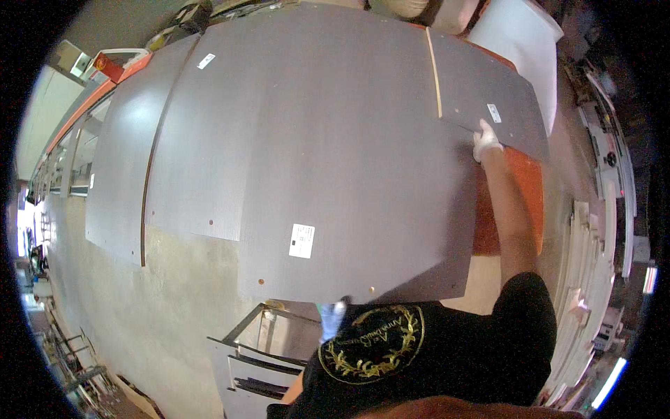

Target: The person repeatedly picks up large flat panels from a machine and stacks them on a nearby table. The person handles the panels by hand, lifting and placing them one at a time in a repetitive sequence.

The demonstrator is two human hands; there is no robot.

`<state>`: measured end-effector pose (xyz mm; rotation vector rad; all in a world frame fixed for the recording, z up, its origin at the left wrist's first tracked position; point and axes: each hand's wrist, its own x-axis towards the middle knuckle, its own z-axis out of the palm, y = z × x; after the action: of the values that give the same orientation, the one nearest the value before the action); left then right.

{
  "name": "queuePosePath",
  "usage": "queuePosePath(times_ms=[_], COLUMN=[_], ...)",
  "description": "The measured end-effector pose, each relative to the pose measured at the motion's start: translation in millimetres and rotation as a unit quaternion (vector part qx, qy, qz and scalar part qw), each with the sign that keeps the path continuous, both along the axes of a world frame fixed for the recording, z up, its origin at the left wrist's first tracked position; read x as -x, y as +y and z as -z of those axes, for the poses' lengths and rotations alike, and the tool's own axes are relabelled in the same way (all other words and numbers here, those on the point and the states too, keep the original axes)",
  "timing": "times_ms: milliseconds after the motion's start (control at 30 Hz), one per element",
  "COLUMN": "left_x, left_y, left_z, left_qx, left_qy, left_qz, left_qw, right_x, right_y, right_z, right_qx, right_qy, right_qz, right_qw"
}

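A large dark grey panel (328, 153) lies in front of me, with a white label (301, 241) near its close edge and small holes along that edge. My right hand (486, 142), in a white glove, reaches far to the right and is closed on the near edge of a smaller grey panel (516, 91). That panel has a pale raw edge on its left side and a small label. Close to my body, my left hand (332, 320), in a blue glove, is at the near edge of the large panel. Its fingers are blurred and partly hidden.
More grey panels (118, 167) lie at the left. An orange-brown surface (513, 202) shows below the smaller panel. A white bin-like container (520, 49) stands at the far right. A metal frame cart (262, 363) is close on my left. Long pale boards (579, 279) are stacked at the right.
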<state>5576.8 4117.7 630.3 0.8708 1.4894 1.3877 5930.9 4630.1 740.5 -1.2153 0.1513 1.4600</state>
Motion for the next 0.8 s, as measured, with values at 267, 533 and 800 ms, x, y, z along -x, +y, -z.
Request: queuePosePath(times_ms=[267,533,800], left_x=[-62.0,-136.2,-135.3], left_y=[92.0,111.6,65.9], left_z=[-78.7,-53.1,-80.9], left_qx=[0.103,0.034,0.031], left_qy=[-0.294,-0.435,-0.377], left_qz=[-0.32,-0.225,-0.37], left_qw=[0.895,0.871,0.849], right_x=[76.2,184.7,128.5], right_y=[-33.9,-192.4,-82.7], right_z=[-59.6,-42.5,-64.4], right_qx=[-0.063,-0.106,-0.483], right_qy=[-0.083,0.081,-0.543], right_qz=[-0.31,-0.637,-0.54], right_qw=[0.945,0.759,0.425])
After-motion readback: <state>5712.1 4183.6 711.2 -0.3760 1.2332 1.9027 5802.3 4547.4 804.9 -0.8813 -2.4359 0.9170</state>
